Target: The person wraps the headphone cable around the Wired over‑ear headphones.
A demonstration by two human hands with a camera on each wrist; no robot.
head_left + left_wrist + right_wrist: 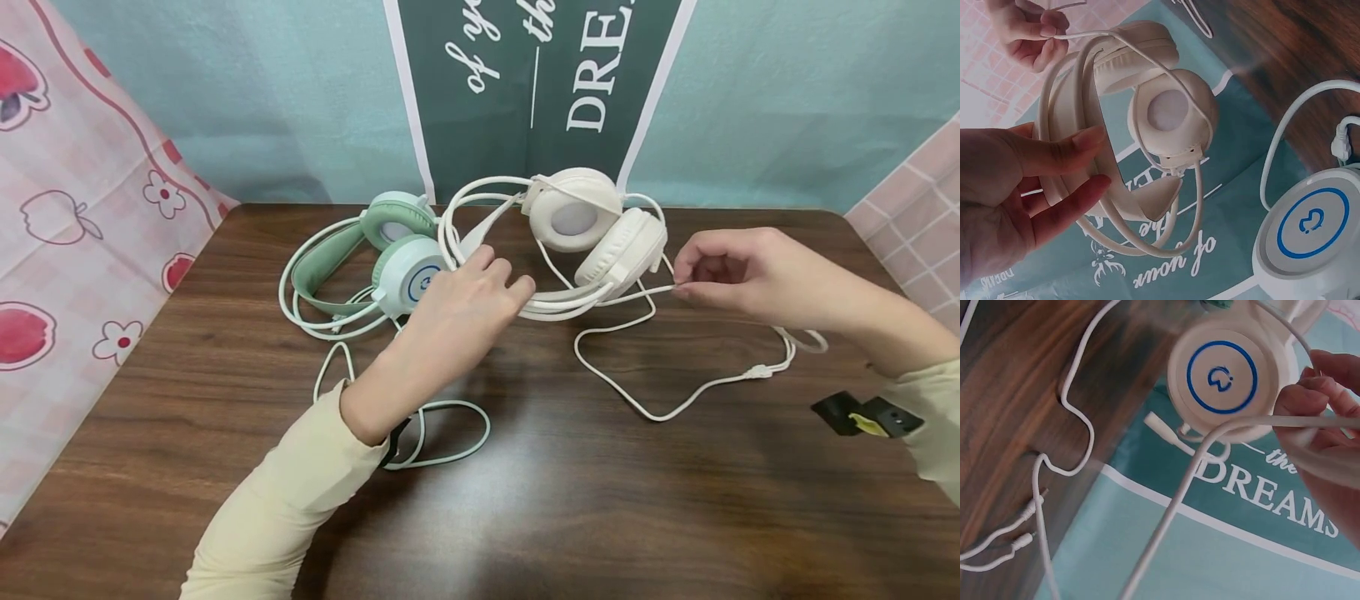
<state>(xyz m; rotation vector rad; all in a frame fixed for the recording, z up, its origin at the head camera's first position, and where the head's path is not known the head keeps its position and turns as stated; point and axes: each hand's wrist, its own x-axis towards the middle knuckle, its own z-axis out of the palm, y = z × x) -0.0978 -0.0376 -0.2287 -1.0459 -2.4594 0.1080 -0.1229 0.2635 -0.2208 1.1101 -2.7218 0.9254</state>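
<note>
White headphones (576,208) are held up above the table's far side. My left hand (472,300) grips their headband (1072,106), with thumb and fingers on either side of it in the left wrist view. My right hand (757,271) pinches the thin white cable (654,291) to the right of the ear cups. One cup (1225,375) shows a blue ring logo in the right wrist view, beside a short white stalk (1163,428). Just left of my left hand, mint-green headphones (322,268) lie on the table, one cup partly hidden behind that hand.
The mint headphones' cable (472,450) loops across the wooden table (600,517) near my left forearm. More white cable (630,400) trails to a splitter (759,372) on the right, and plugs (1025,540) lie on the wood. A blue-green cloth (285,100) hangs behind.
</note>
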